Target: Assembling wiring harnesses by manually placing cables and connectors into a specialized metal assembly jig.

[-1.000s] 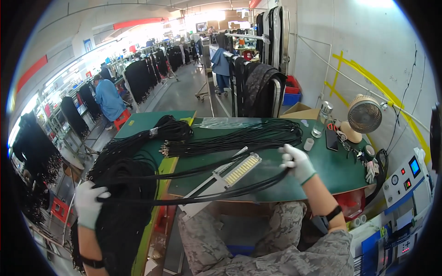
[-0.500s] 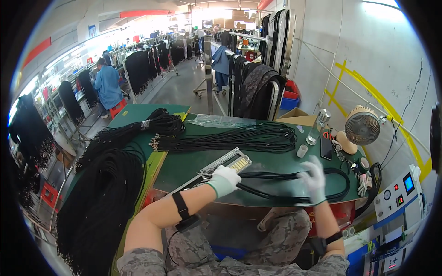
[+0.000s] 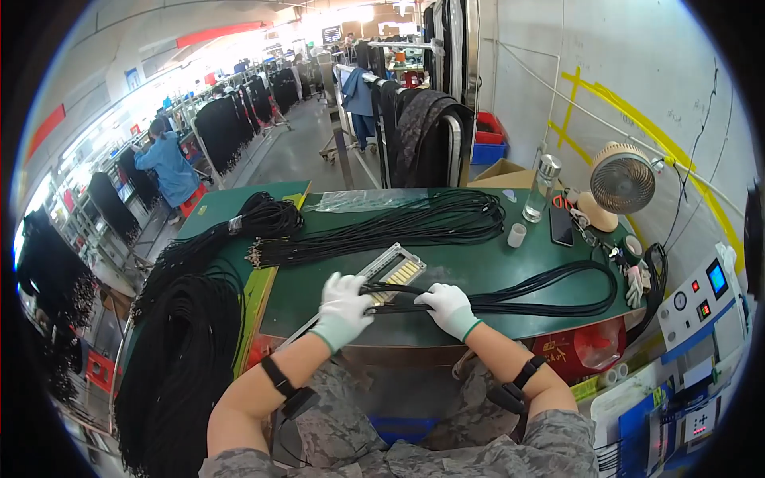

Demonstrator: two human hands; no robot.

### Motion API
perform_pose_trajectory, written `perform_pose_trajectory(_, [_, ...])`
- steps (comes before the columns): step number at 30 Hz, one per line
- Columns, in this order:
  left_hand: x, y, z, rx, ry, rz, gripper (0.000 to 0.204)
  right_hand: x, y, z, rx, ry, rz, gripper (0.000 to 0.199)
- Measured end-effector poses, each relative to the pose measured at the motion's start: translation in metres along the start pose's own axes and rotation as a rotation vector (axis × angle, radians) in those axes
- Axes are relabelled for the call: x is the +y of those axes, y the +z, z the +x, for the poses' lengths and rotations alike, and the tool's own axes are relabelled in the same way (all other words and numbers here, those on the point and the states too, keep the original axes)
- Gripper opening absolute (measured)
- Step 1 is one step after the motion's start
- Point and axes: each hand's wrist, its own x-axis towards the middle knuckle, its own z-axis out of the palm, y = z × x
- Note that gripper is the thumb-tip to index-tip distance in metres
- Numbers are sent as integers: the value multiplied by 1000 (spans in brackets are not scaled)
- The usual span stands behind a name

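On the green table before me lies a long looped bundle of thin black cables [image 3: 550,285], its round bend at the right. My right hand [image 3: 450,309], in a white glove, is closed round the bundle near its left end. My left hand [image 3: 343,307], also gloved, is at that end, with its fingers bent about the cables; the fingertips are partly hidden. Beneath the cable ends, partly covered by the left hand, is a flat metal tray-like fixture [image 3: 394,271] with a row of pale yellow blocks.
Larger black cable bundles lie behind [image 3: 382,231] and at the left [image 3: 183,358]. A glass bottle [image 3: 542,190], a white cup [image 3: 516,235], a phone [image 3: 561,227] and a fan [image 3: 623,179] stand or lie at the right. A control box [image 3: 693,299] is beyond the table's right edge.
My right hand has moved left from the bundle's looped part and closed on the cables near my left hand. The left hand has shifted a little left. The camera view has moved slightly.
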Motion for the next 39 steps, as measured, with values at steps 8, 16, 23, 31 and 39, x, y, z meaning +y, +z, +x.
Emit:
perform_pose_trajectory(8, [-63,3,-85,-279,-501,-236,47,9,-4,6,-63,100,57,19])
perform_pose_trajectory(16, [-16,-9,-76,-516,-533,-177,63,17,0,1,-25,84,47,22])
perform_pose_trajectory(23, [29,1,-92,-440,-676,-325,74,19,-28,15,-154,9,110,28])
perform_pose_trajectory(31, [29,11,-103,-259,-674,-451,71,39,-26,41,185,-40,-171,39])
perform_pose_trajectory(39, [-3,23,-69,218,-602,-456,37,12,2,54,-411,183,321,36])
